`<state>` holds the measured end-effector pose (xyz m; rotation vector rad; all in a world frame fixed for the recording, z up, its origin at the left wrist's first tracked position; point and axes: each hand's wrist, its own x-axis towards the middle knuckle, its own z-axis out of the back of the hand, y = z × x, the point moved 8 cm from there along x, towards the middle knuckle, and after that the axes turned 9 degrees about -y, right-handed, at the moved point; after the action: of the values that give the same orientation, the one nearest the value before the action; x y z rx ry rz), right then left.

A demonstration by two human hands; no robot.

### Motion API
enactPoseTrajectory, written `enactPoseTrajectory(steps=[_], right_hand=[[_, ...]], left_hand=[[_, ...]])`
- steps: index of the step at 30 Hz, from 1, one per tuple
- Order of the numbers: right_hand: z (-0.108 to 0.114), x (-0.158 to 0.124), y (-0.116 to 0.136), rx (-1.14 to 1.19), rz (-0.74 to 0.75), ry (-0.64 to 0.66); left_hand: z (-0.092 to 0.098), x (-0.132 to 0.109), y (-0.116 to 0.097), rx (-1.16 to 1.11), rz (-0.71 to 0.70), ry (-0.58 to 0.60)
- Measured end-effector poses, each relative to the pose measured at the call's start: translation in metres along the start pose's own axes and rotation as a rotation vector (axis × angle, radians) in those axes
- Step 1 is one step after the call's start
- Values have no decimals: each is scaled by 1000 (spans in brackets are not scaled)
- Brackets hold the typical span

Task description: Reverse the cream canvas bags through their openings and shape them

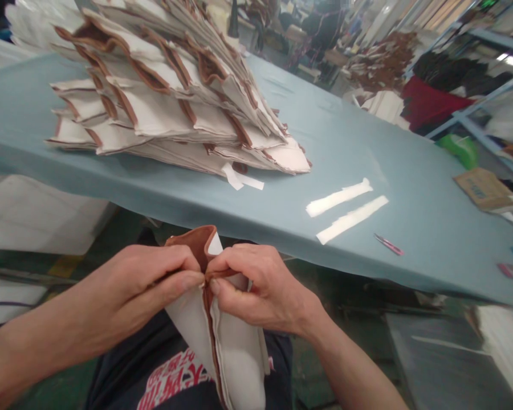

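A sewn piece (239, 347), pale cloth outside with brown leather-like lining at its open top, hangs upright over my lap. Its exact kind I cannot tell. My left hand (162, 279) pinches the brown-edged seam between thumb and forefinger. Right beside it, my right hand (252, 285) grips the same seam from the other side, fingers curled and thumb pressed in. The two sets of fingertips nearly meet at the top of the seam. A strip of white shows inside the opening. The part under my palms is hidden.
A tall stack of similar pale and brown pieces (166, 108) lies on the blue-covered table (282, 210). White strips (350, 219) and small pink-handled snips (389, 244) lie to the right. Farther right are a green tape dispenser (458, 149) and a cardboard box (483, 188).
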<state>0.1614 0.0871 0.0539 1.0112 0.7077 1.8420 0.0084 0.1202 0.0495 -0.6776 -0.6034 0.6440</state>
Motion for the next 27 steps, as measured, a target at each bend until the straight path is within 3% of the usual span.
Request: enactPoseTrajectory(steps=[4,9,12,22,27], right_hand=[[1,-2,-3,-6,16,-5],[-1,-6,-3,-60,25,39],[0,-6,0,-55,64,43],[0,-11,-8,-176,94,34],[5,-13,-15,-128,30,41]], left_hand=[[-8,-4,-5,116,-184,-103],[-13,-8,-6,122,-225,-104],[-12,-6,-4,75,-194,-54],[-20,21,0,-87,104,125],[-27,26,-3,-56,26,126]])
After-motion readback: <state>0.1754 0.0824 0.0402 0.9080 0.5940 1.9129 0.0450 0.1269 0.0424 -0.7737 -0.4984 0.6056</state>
